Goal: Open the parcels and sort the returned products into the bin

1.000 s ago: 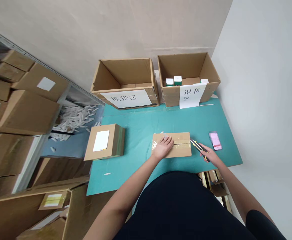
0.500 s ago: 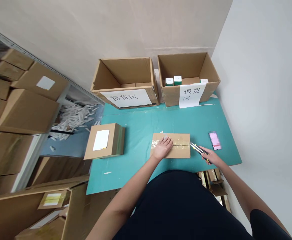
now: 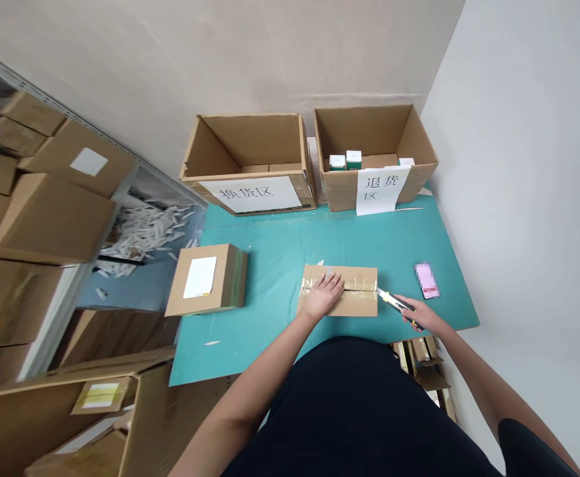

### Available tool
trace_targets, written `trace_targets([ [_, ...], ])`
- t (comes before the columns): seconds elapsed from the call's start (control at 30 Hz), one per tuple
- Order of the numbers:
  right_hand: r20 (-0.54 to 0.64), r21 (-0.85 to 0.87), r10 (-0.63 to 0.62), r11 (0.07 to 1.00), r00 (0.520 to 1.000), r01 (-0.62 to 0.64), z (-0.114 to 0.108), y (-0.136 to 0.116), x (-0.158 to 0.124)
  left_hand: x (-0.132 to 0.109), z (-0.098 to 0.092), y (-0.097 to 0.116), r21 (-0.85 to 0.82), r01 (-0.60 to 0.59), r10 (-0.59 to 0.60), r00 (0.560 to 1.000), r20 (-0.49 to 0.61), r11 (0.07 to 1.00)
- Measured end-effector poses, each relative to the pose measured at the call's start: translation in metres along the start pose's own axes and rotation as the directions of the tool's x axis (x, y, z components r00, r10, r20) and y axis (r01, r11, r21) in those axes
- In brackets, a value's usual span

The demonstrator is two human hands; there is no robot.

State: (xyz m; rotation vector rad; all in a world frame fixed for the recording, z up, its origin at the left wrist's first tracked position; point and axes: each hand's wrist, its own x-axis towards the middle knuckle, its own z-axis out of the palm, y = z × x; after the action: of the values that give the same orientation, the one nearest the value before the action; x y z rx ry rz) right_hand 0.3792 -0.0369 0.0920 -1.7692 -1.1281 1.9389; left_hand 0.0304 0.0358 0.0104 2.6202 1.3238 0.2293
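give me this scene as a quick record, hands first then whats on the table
left hand: palm down on taped box
right hand: holds cutter, tip at taped box's right end; contact unclear
table: teal top
left on table: labelled box
right on table: phone, screen pixelated
back: two open bins, left bin and right bin, each with a paper sign in front
in right bin: small white-topped cartons, three visible

head view | head-worn, single camera | faces forward and down | near, above teal table (image 3: 270, 242)
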Motion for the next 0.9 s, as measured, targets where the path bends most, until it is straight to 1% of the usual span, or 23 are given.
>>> trace_targets([
  [0.23, 0.003, -0.033, 0.008, 0.999, 1.000, -0.008, -0.004, -0.003, -0.007, -0.001, 0.002, 0.000, -0.011, 0.007, -0.007, 1.000, -0.029, 1.000],
  [0.33, -0.021, -0.084, 0.010, 0.996, 1.000, -0.011, -0.006, -0.004, -0.005, 0.000, -0.002, 0.000, -0.003, 0.005, -0.005, 0.999, -0.039, 1.000],
  [0.43, -0.051, -0.098, 0.008, 0.995, 0.999, -0.013, -0.005, -0.001, -0.002, 0.000, -0.009, 0.002, 0.000, -0.025, 0.025, 0.998, -0.054, 1.000],
  [0.6, -0.034, -0.089, 0.029, 0.996, 0.999, -0.032, 0.000, 0.003, -0.002, -0.008, -0.018, 0.014, -0.045, -0.065, 0.064, 0.997, -0.035, 0.997],
  [0.77, -0.031, -0.128, 0.030, 0.991, 0.999, -0.034, -0.001, -0.004, -0.005, -0.017, -0.024, 0.031, -0.091, -0.022, 0.020, 1.000, -0.022, 0.996],
  [0.9, -0.026, -0.144, 0.032, 0.989, 0.999, -0.035, -0.002, -0.009, -0.007, -0.018, -0.030, 0.036, -0.102, -0.001, 0.004, 1.000, 0.026, 0.995],
])
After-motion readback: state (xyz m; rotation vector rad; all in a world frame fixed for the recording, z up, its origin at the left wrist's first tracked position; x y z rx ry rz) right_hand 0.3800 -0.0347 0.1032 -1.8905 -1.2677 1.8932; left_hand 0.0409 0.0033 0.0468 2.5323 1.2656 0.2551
